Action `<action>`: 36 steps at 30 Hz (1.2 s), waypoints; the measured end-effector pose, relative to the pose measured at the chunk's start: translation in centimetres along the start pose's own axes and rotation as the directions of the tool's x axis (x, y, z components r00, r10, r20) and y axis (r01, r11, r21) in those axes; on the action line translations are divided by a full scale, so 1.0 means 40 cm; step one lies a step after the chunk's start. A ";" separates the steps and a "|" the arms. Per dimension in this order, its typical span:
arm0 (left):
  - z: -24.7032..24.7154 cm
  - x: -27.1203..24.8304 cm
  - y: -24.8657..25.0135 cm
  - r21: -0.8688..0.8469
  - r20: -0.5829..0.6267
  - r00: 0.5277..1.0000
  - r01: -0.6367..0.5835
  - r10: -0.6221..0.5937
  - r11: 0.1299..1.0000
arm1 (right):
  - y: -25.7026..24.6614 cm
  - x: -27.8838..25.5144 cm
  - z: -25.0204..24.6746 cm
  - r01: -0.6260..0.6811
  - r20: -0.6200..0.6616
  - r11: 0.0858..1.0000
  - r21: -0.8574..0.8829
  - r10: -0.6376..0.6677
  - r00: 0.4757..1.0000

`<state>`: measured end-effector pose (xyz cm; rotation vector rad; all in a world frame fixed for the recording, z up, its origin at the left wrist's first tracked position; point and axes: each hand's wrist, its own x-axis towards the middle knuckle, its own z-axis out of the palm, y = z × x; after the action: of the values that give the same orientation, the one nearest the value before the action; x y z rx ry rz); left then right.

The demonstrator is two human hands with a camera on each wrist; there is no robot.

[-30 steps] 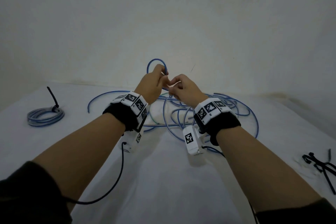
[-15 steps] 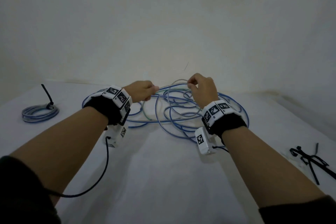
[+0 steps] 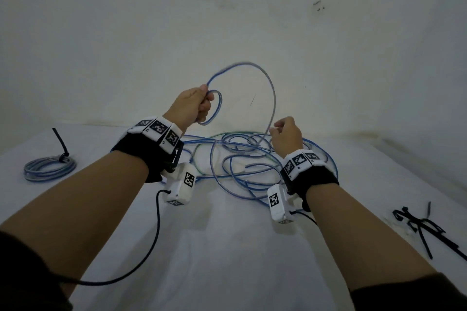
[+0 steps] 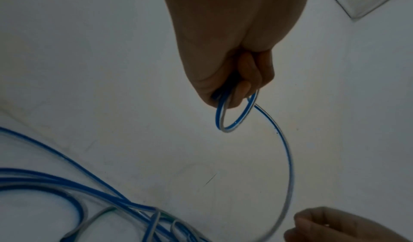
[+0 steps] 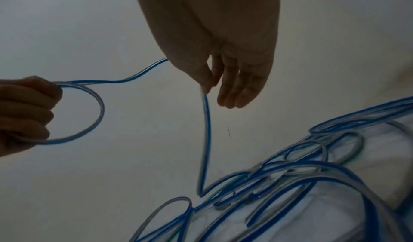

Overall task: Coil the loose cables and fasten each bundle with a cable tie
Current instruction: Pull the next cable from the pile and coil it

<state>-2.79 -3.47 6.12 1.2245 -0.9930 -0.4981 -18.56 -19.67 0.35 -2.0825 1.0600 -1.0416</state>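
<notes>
So the blue cable is up in the air between my hands, arcing high in front of the wall, while the rest lies as a loose tangle on the white table. My left hand is raised, fingers curled tight around one small loop of it. My right hand sits lower, just above the tangle, thumb and forefinger pinching the strand.

The right wrist cam shows that pinch properly, with my other three fingers hanging straight and loose, which the head cam hides. The left wrist cam shows the cable is blue with a clear stripe.

Far left on the table there's a coiled bundle with a black tie on it, and spare black ties lie far right.
</notes>
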 end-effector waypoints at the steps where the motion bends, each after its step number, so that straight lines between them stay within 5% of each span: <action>1: 0.000 0.002 0.004 -0.012 -0.022 1.000 -0.008 0.007 1.000 | 0.003 0.000 0.004 0.000 0.023 1.000 0.008 0.000 1.000; 8: 0.022 -0.011 0.042 0.027 -0.001 1.000 -0.017 0.017 0.999 | -0.024 -0.015 0.070 -0.116 0.324 0.968 0.224 0.038 0.945; 14: 0.009 -0.016 0.060 -0.017 -0.064 0.998 0.022 -0.023 1.000 | -0.057 0.008 0.097 -0.050 0.168 0.963 0.264 0.005 0.986; 18: -0.009 -0.017 0.055 -0.037 -0.100 0.994 0.032 -0.036 0.999 | -0.076 -0.008 0.080 -0.263 0.424 0.837 0.480 0.041 0.905; 20: -0.010 -0.017 0.049 -0.021 -0.108 0.994 0.023 -0.025 1.000 | -0.080 -0.030 0.085 -0.261 0.462 0.835 0.485 0.008 0.887; 24: -0.027 -0.012 0.036 0.052 -0.163 0.987 0.010 -0.001 0.999 | -0.090 -0.044 0.103 -0.218 0.319 0.790 0.573 0.029 0.947; 28: -0.064 -0.011 0.012 0.162 -0.182 0.972 0.179 -0.149 0.970 | -0.087 -0.016 0.087 -0.145 0.075 0.700 0.699 0.130 0.989; 32: -0.093 -0.013 -0.018 0.171 -0.227 0.941 0.291 -0.249 0.941 | -0.082 0.003 0.055 -0.158 0.010 0.694 0.702 0.213 0.977; 36: -0.105 -0.009 -0.019 0.048 -0.302 0.931 0.231 -0.206 0.972 | -0.053 0.010 0.034 -0.229 0.044 0.611 0.758 0.303 0.952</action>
<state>0.70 -1.12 5.21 1.4458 -0.6307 -0.4337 -16.44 -18.72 1.38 -1.1563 0.7403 -1.1634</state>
